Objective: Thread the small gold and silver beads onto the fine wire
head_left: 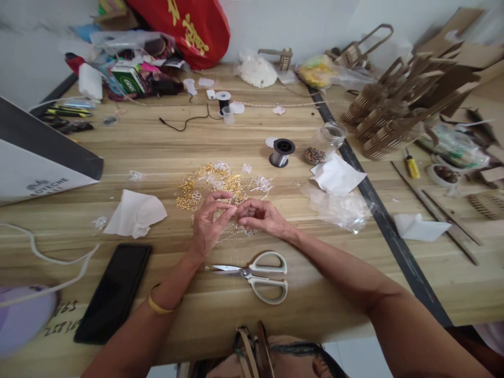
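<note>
Right now, with the clock centred on the hands, the heap of gold and silver findings (220,178) lies at twelve o'clock on the wooden table (165,149), some of it just beneath the fingers. The left hand (210,223) has its thumb and index finger drawn together in a pinch. The right hand (264,216) is curled, its fingertips close beside the left hand's; whether its own tips meet, I cannot tell. Anything between the fingers is too small to make out.

At six o'clock, the scissors (252,274) lie slightly open, blades pointing toward nine. The black phone (114,294) rests flat at eight o'clock, and a crumpled white sheet (136,214) is at nine. The spool of wire (281,153) stands upright between one and two. At two o'clock, a clear jar (326,142) is tipped over, with coloured beads (314,155) inside. Clear plastic bags (342,209) lie at three, touching another white sheet (338,173).
</note>
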`<state>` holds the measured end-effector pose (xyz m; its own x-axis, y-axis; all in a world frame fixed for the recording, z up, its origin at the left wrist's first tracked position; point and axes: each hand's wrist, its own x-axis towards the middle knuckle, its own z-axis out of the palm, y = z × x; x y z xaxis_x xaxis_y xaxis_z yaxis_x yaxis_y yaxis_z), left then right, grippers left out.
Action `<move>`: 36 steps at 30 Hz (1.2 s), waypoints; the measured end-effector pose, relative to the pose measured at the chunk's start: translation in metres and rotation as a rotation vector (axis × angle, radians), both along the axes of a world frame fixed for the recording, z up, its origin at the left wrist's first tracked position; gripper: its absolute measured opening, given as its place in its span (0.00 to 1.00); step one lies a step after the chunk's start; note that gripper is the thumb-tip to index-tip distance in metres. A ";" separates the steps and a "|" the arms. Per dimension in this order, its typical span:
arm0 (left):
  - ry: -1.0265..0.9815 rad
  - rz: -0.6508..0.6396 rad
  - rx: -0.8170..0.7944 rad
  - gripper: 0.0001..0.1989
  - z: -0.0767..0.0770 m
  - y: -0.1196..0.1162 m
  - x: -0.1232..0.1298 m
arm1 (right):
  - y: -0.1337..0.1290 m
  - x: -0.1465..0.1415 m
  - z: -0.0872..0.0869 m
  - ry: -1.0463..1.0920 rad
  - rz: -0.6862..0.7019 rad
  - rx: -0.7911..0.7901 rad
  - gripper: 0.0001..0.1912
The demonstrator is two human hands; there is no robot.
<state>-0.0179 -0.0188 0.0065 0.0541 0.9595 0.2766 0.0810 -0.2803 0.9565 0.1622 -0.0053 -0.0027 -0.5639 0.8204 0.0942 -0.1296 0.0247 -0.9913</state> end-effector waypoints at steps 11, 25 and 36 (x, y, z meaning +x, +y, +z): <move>0.096 -0.019 0.016 0.03 0.005 0.012 0.002 | 0.010 0.014 0.018 -0.352 -0.180 0.349 0.12; 0.015 -0.003 0.002 0.04 0.023 0.017 0.009 | 0.022 0.010 0.047 -0.414 -0.273 0.865 0.17; 0.008 0.018 0.031 0.04 0.025 0.019 0.011 | 0.022 0.004 0.032 -0.489 -0.359 0.913 0.03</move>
<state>-0.0071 0.0000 0.0312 0.0390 0.9512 0.3062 0.0937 -0.3085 0.9466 0.1658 0.0172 0.0296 -0.4481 0.6793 0.5811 0.4346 0.7336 -0.5225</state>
